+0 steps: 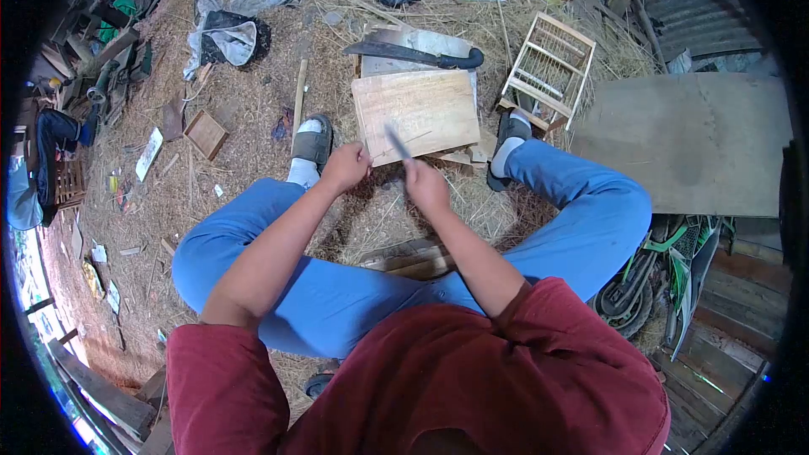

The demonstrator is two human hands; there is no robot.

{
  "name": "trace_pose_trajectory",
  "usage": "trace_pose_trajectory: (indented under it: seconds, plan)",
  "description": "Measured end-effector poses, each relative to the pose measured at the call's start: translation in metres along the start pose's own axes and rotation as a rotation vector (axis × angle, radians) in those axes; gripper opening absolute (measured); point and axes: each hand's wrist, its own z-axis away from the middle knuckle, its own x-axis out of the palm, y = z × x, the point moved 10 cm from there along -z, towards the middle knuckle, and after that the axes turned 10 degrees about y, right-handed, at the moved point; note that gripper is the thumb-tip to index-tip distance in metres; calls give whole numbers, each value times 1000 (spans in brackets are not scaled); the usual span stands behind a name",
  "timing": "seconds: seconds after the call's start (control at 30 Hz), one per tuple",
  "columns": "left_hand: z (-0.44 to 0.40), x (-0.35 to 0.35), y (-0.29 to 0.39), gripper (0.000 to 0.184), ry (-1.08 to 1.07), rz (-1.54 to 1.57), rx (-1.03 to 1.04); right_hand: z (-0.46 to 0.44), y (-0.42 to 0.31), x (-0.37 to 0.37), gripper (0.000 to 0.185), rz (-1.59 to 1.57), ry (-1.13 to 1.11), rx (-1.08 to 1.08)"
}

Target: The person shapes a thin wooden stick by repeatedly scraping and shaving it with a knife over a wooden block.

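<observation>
My right hand (pixel 427 187) is closed round the handle of a knife (pixel 397 141), its blade pointing up and left over a pale wooden board (pixel 417 111). At the board's lower left corner is my left hand (pixel 346 168), its fingers pressed together; whatever they may hold is too small to make out. A thin dark line, perhaps a stick, lies across the board near the blade. Just beyond the board, a large machete (pixel 396 54) with a dark curved handle rests on a flat grey-white piece.
A small slatted wooden cage (pixel 549 72) stands beside my right foot. A large flat sheet (pixel 683 143) lies at the right, with a green motorcycle (pixel 645 278) below it. Left are a small wooden tray (pixel 205 135) and a stick (pixel 299 97). Straw and shavings cover the ground.
</observation>
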Motion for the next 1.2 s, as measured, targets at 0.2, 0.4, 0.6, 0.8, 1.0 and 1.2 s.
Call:
trace_pose_trajectory:
  seconds: [0.2, 0.4, 0.6, 0.8, 1.0, 1.2]
  plan:
    - [5, 2, 1, 19, 1, 37, -9, 7, 13, 6, 47, -105, 98, 78]
    - [2, 5, 0, 19, -20, 29, -12, -7, 46, 14, 42, -77, 106, 164]
    - [6, -7, 14, 19, 21, -51, 16, 26, -6, 31, 43, -40, -118, -34]
    - [5, 0, 8, 20, 10, 1, 55, 2, 27, 1, 43, -85, 193, 78]
    - [0, 3, -4, 19, 29, 53, -13, -5, 18, -2, 43, -144, 134, 73]
    - [0, 6, -2, 26, 15, -11, 40, 18, 10, 19, 44, -28, -41, 4]
